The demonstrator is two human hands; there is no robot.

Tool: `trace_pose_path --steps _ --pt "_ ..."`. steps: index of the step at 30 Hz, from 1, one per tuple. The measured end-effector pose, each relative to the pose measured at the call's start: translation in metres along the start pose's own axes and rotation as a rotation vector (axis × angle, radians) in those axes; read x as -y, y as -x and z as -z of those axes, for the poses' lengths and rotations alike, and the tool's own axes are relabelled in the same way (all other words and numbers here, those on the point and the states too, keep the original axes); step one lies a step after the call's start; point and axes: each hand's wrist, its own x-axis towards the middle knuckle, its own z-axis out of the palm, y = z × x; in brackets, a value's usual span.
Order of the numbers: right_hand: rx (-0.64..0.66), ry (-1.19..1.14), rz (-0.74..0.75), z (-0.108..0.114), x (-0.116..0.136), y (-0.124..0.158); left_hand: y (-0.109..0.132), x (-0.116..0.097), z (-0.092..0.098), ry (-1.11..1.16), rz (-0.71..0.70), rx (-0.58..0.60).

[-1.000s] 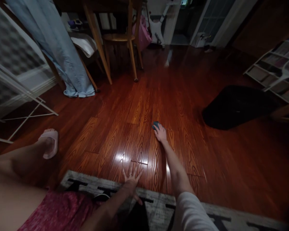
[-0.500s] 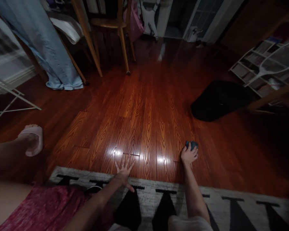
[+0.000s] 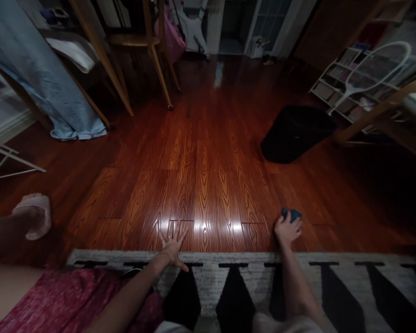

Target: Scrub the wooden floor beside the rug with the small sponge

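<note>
My right hand [image 3: 287, 230] is closed over a small dark teal cloth or sponge [image 3: 291, 214], pressed onto the glossy red-brown wooden floor [image 3: 208, 162] just beyond the rug's far edge. My left hand [image 3: 172, 247] lies flat with its fingers spread, at the line where the floor meets the grey and black patterned rug [image 3: 350, 286]. Nothing is in the left hand. My left leg stretches out to the left, ending in a pink slipper [image 3: 34, 215].
A black bag or mat [image 3: 293, 134] lies on the floor at right. Behind it stand a white shelf with a racket [image 3: 367, 69] and a wooden furniture leg [image 3: 377, 111]. Wooden chair legs [image 3: 159, 69], hanging light blue fabric [image 3: 38, 83] and a white drying rack [image 3: 7, 157] stand at left.
My right hand has slid the teal cloth from the middle of the floor back toward the rug and to the right. The left hand has stayed flat in place.
</note>
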Motion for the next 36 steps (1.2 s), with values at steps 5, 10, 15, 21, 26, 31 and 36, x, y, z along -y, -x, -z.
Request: trace_pose_path --steps 5,10,15,21,26,31,36 --pt "-0.094 -0.036 -0.238 -0.005 -0.012 -0.027 -0.003 0.001 -0.005 -0.023 0.017 -0.016" --pt "-0.014 -0.052 -0.063 0.010 0.040 0.027 -0.005 0.003 -0.009 -0.038 0.020 -0.031" --pt "0.122 -0.031 0.168 0.031 0.074 0.129 -0.002 0.003 -0.005 -0.033 0.006 -0.034" --pt "0.186 -0.013 0.204 0.033 0.045 0.132 -0.001 0.001 -0.003 -0.037 0.018 -0.030" --pt "0.012 -0.052 -0.124 0.015 0.006 0.041 0.002 -0.001 0.001 -0.035 0.011 -0.019" --pt "-0.093 -0.050 -0.279 0.003 0.024 0.008 0.004 -0.003 0.003 -0.052 0.026 -0.003" --pt "0.036 -0.057 0.000 0.006 0.083 0.049 0.000 -0.001 -0.001 -0.030 0.032 0.000"
